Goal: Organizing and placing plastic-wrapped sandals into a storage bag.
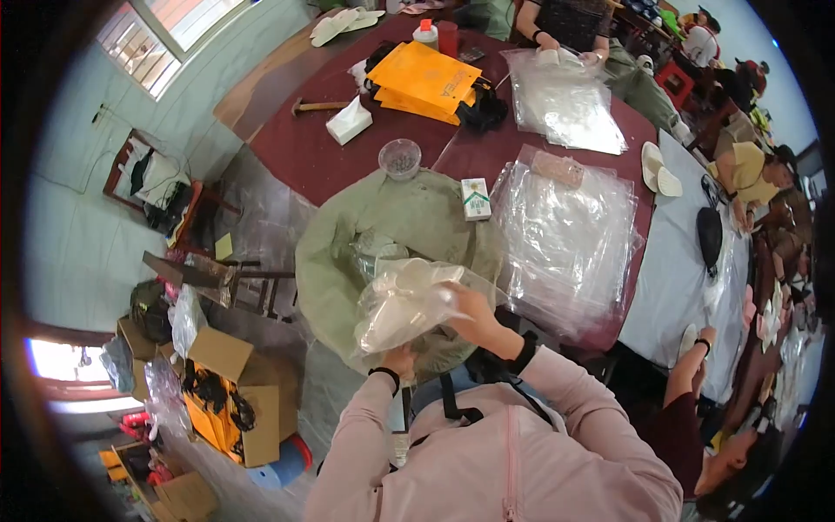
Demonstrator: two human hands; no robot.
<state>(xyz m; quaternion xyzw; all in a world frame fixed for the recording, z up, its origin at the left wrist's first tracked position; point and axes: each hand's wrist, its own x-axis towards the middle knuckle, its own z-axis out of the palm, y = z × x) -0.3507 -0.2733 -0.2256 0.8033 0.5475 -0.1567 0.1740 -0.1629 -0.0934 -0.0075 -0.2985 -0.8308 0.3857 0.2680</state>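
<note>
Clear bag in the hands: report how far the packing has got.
Done: cannot tell, no finished packs are identifiable. In hand: the left hand and right hand hold a clear bag with a pale item inside. Left: a stack of empty clear bags lies on the table.

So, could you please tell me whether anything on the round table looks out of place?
A hammer lies on the dark red table beside a white tissue box, odd among clear plastic bags and orange paper bags. Nothing looks spilled or damaged.

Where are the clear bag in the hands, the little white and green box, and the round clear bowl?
clear bag (402, 304), head view, its crumpled middle.
white and green box (475, 199), head view, its top face.
round clear bowl (400, 158), head view, its inside.
</note>
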